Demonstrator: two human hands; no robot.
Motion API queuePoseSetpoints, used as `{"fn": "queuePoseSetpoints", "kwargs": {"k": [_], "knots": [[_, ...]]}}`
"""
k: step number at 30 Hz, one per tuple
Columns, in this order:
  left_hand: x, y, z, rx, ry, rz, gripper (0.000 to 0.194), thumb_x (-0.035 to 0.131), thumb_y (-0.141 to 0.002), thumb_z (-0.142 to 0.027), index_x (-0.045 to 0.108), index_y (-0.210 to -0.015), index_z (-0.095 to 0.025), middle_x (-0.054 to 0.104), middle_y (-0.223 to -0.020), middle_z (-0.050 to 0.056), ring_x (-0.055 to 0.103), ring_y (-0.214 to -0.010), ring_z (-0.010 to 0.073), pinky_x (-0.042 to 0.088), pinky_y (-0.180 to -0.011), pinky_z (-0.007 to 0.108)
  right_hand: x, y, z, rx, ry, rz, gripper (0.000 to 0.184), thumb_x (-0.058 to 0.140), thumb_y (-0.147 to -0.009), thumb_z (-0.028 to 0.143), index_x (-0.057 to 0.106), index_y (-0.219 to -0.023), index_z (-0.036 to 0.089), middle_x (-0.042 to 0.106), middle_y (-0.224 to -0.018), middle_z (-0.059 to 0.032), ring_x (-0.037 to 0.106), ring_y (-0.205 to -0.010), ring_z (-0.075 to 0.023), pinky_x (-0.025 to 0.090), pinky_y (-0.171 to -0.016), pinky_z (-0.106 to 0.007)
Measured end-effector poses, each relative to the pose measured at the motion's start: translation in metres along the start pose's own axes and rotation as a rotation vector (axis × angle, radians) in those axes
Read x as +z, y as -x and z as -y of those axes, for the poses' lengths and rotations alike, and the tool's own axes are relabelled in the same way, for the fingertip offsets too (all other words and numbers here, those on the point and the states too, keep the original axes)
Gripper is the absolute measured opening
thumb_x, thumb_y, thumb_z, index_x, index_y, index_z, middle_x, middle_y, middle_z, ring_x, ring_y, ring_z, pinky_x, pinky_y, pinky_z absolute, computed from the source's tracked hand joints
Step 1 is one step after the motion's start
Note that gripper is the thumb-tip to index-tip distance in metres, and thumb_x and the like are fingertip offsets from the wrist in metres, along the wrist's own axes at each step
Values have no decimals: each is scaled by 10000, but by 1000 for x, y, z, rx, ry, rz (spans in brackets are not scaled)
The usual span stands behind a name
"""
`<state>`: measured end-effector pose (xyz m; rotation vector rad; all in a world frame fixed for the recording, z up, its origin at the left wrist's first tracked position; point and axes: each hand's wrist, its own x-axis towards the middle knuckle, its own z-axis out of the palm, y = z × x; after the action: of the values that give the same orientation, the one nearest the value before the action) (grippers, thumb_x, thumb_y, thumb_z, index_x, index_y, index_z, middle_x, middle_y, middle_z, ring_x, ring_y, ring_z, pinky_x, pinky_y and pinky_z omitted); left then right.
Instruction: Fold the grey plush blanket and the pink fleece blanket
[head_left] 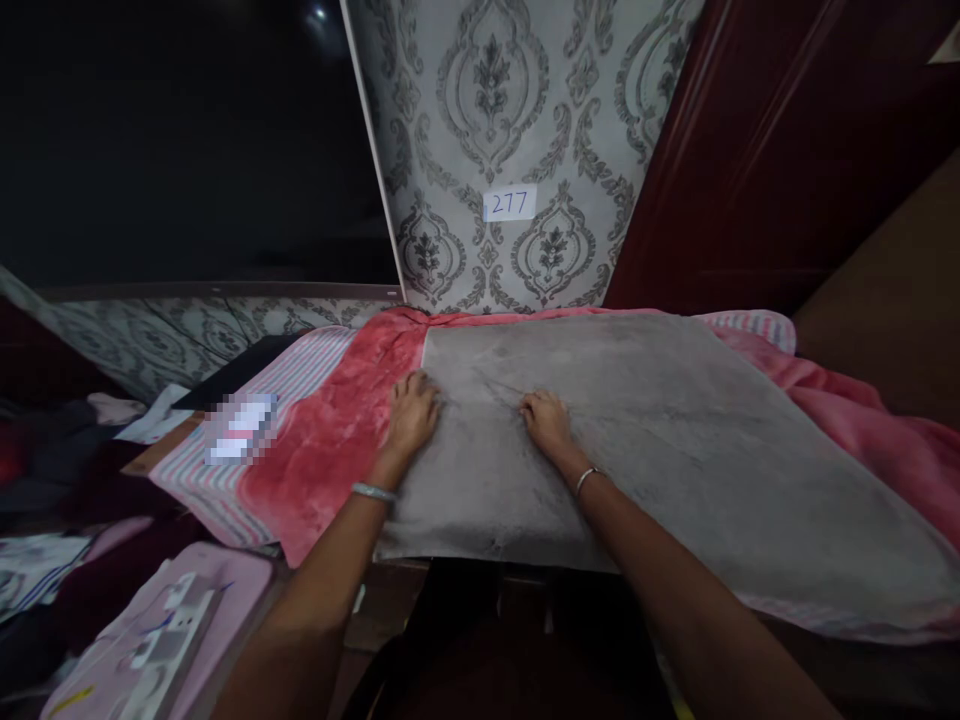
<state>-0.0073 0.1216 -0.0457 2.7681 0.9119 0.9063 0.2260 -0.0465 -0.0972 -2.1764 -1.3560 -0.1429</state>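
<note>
A grey cloth (660,440) with a soft nap lies spread over a red blanket (330,430), with a few creases between my hands. My left hand (415,412) rests on the cloth near its left edge, palm down, fingers slightly bent and apart. To the right, my right hand (547,422) has its fingers curled together against the cloth at the end of a crease, pinching it. The fingertips are partly hidden from above. I wear a bracelet on each wrist.
A striped cloth (300,375) lies under the blanket at left, with a blurred-out object (240,430) on it. A large dark screen (187,150) hangs behind. A power strip (169,640) sits on a pink surface at lower left. A dark red door (750,150) stands at right.
</note>
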Motion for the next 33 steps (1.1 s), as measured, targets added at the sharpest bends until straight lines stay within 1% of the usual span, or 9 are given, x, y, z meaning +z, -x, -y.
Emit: {"fn": "queuePoseSetpoints", "kwargs": {"k": [3,5,8,13,21,24,28,31,33], "knots": [[12,-7,-22,190,-96,40,235,633,-881,-222,725,-1097,-218,516,-1502,129,347,-1448,375,250,-1204,574,-1,1,3,9,1,-17,203,504,-949,165,700,-927,211,674,-1039,-124,550,-1041,-289,397,-896,-399],[24,-10,-28,269,-61,103,215,635,-898,-234,716,-1096,-209,576,-1420,137,431,-1382,346,325,-1161,531,-1,3,2,2,-1,-59,209,490,-962,165,691,-918,201,673,-1022,-121,549,-1021,-278,390,-888,-387],[43,-11,-26,280,1,161,170,600,-932,-226,706,-1062,-201,662,-1176,125,573,-1146,280,470,-977,437,1,4,0,-24,-10,-150,203,491,-971,164,679,-901,193,669,-975,-110,543,-986,-260,384,-868,-364],[60,-9,-18,252,4,96,170,525,-945,-131,680,-934,-200,659,-978,104,587,-987,261,470,-834,401,2,6,-1,-72,-48,-251,212,483,-978,154,668,-880,192,663,-944,-98,534,-953,-246,384,-847,-351],[67,-7,-17,256,4,-74,197,434,-966,-91,603,-935,-187,638,-922,100,574,-889,246,460,-839,395,0,9,-3,-101,-123,-297,226,465,-984,186,676,-903,196,661,-964,-100,530,-963,-252,400,-878,-366],[67,-6,-15,274,-5,-114,216,409,-971,-90,598,-944,-191,633,-898,93,578,-884,244,466,-829,385,1,9,-3,-103,-136,-286,239,470,-971,202,698,-1041,186,677,-1049,-111,542,-1034,-263,408,-921,-383],[63,-8,-16,306,-12,-141,236,386,-981,-112,606,-953,-193,638,-884,96,582,-867,249,472,-807,383,-3,9,-2,-101,-131,-257,356,463,-950,193,682,-1230,181,671,-1211,-123,540,-1155,-264,403,-1009,-407],[58,-11,-18,345,10,-147,223,397,-1000,-184,617,-965,-191,641,-890,104,584,-868,261,476,-805,393,-15,10,-16,-114,-87,-213,401,467,-939,191,676,-1281,198,660,-1276,-120,529,-1207,-263,386,-1067,-433],[56,-12,-18,390,6,-129,207,446,-1006,-277,633,-988,-190,639,-903,109,586,-892,274,478,-811,399,-28,14,-38,-85,-27,-202,428,477,-932,193,664,-1317,202,651,-1306,-126,526,-1220,-270,389,-1074,-448]]}}
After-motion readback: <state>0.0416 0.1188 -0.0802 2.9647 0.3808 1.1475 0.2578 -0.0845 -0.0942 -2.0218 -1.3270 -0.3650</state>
